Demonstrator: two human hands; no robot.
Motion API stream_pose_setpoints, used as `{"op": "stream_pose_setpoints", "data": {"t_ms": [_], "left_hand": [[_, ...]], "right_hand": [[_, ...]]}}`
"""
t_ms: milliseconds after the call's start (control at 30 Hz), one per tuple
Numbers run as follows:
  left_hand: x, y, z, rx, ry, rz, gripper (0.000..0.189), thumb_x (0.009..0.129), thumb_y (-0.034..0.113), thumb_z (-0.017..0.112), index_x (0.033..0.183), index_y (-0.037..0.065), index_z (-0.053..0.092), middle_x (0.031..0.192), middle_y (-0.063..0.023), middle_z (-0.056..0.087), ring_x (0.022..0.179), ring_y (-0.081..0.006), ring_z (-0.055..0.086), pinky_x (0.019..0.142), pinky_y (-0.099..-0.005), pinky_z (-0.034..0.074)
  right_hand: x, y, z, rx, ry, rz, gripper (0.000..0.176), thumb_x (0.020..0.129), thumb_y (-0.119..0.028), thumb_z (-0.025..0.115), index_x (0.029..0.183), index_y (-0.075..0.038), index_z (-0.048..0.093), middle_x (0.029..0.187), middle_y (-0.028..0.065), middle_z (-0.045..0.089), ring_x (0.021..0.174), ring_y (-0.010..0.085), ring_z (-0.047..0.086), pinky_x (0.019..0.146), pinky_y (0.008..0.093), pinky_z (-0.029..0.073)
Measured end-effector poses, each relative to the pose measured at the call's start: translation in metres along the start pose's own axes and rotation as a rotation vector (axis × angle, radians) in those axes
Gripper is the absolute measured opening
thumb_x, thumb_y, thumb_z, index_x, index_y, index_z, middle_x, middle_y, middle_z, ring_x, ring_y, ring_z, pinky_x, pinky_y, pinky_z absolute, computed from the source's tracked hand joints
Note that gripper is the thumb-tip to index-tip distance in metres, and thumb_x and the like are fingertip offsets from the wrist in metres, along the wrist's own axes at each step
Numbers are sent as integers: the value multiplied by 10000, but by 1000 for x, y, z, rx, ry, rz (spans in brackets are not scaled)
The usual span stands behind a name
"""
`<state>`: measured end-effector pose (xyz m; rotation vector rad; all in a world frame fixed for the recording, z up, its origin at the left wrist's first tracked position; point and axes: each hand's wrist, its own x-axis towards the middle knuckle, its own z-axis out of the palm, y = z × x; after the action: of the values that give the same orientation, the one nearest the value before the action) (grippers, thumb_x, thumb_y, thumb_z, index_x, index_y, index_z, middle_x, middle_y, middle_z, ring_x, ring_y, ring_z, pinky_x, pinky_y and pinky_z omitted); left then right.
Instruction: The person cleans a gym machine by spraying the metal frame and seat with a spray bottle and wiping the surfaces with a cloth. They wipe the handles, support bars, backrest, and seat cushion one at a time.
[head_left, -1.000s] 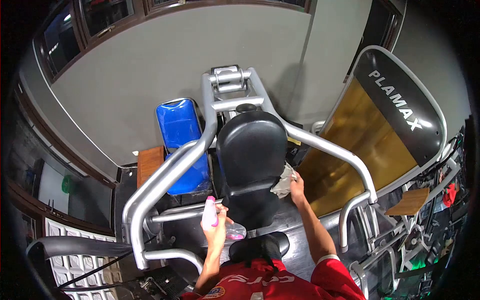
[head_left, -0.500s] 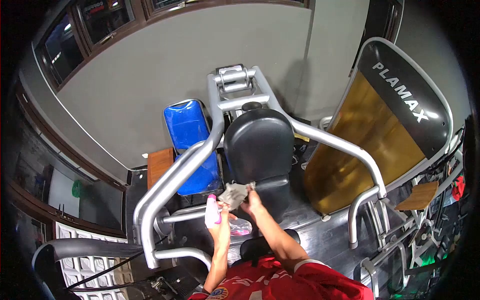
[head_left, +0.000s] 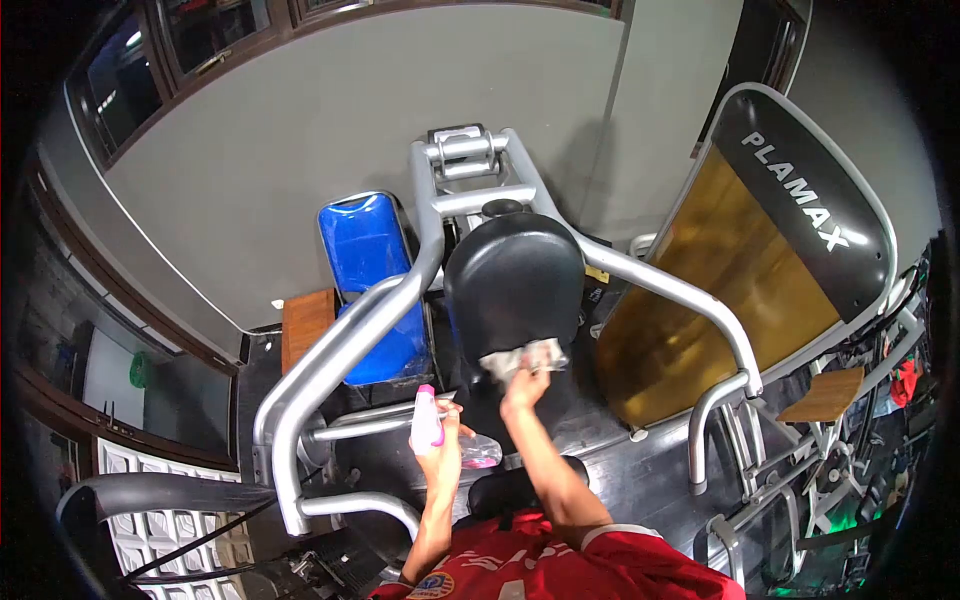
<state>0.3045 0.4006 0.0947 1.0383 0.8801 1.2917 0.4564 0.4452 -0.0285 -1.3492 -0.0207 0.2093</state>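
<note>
My left hand is wrapped round the neck of a spray bottle with a clear body, pink liquid and a white and pink head. In my right hand is a crumpled greyish-white cloth, which lies against the lower part of the black padded backrest of a gym machine. The black seat below the backrest is partly hidden by the cloth and my right hand.
Thick silver frame tubes curve round both sides of the backrest. A blue chair and a brown wooden board are at the left. The PLAMAX panel stands at the right, near other gym equipment.
My right hand has carried the cloth away from the spray bottle, up and to the right onto the backrest. My left hand still holds the bottle. The view has shifted slightly.
</note>
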Motion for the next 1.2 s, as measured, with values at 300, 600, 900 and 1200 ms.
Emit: {"op": "stream_pose_setpoints", "data": {"t_ms": [300,600,900,1200], "left_hand": [[0,2,-1,9,29,49,163,887,19,559,1043,-27,565,887,-94,609,605,-123,589,500,-257,526],[-3,4,6,-31,37,40,163,889,25,559,1045,-21,564,870,-99,606,590,-118,585,492,-255,521],[1,10,2,62,34,46,135,876,11,560,1006,-26,564,839,-94,598,558,-119,587,495,-259,512],[-2,6,4,94,-44,-48,142,878,49,581,995,-28,560,847,-97,591,565,-131,580,494,-268,511]], "right_hand": [[-17,-14,-31,110,-430,299,265,938,-172,514,1174,-56,551,1066,33,602,967,134,550,866,302,436],[113,-174,-11,217,-239,-450,414,935,-98,460,1343,-69,389,1292,114,473,1139,209,489,973,334,386],[114,-109,5,-233,-238,-701,434,795,111,442,1203,-22,505,1230,159,507,1199,304,467,1037,371,333],[125,-35,-56,-367,-256,-351,399,860,73,434,1244,-22,489,1235,160,544,1179,273,502,1015,326,337]]}}
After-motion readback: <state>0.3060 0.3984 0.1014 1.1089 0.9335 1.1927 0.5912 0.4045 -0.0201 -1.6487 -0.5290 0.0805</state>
